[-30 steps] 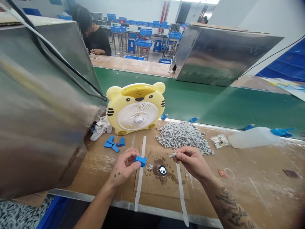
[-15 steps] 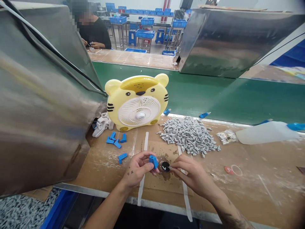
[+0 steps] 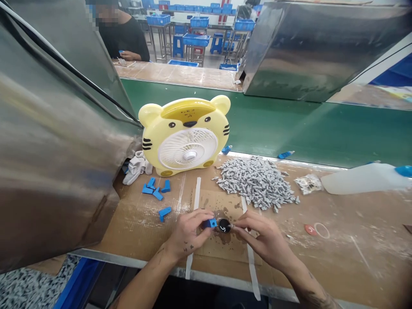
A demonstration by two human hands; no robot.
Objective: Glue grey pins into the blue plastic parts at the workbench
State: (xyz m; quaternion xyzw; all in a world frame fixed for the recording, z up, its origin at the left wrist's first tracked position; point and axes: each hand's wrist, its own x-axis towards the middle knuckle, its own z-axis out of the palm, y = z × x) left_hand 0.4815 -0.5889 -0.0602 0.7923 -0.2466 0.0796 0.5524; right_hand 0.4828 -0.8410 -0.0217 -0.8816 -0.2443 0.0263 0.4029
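My left hand pinches a small blue plastic part, held just left of a small round pot of black liquid. The fingers of my right hand are closed on a small grey piece, whose end is at the pot's right rim; most of it is hidden. Behind the pot lies a heap of small grey pieces. More blue parts rest on the cardboard to the left.
A yellow animal-faced fan stands behind, beside white gloves. At right lie a plastic bag and a white bottle. A green conveyor belt runs across; beyond it sits a person. Metal housings flank the bench.
My left hand has turned the blue part, so a holed end now faces the pot. My right hand stays by the pot's rim. The view has shifted slightly.
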